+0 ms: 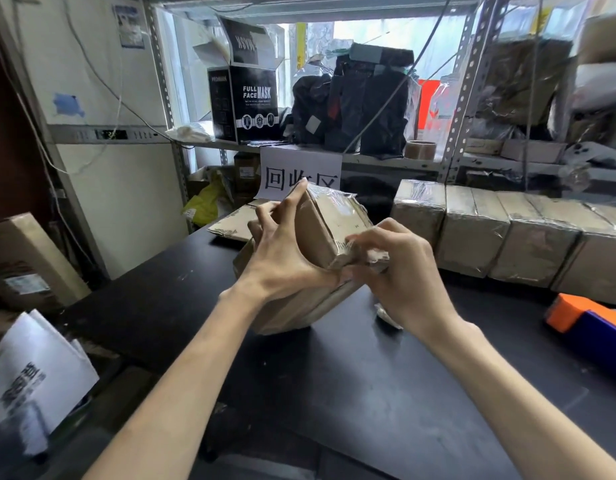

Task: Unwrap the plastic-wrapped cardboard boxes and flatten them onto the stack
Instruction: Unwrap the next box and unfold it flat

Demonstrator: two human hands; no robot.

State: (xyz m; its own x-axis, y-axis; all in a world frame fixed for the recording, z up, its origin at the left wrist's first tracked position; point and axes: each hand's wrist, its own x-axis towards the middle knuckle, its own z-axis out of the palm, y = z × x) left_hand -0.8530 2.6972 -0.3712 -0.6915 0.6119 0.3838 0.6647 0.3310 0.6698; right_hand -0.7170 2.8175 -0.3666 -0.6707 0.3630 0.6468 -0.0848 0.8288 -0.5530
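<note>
Bare forearms reach in from the bottom edge and meet over the black table (pixel 161 306). Both hands are on the plastic-wrapped cardboard box (pixel 334 220), which is tilted with one corner toward the camera above the table's middle; whether its lower edge rests on the tabletop I cannot tell.

The left hand (pixel 285 251) grips the box's left side with fingers spread wide, the index finger stretched up to the top edge and the thumb hooked under the near corner. The right hand (pixel 403 271) has its fingers curled tight, pinching a crumpled bunch of plastic wrap (pixel 375 256) at that same near corner (the film there looks bunched and whitish).

Just behind the box, flattened cardboard (pixel 230 225) lies on the table's far edge, below a paper sign (pixel 299 168). A row of wrapped boxes (pixel 507 237) lines the right side, and an orange-and-blue object (pixel 583 317) sits near the right edge.
</note>
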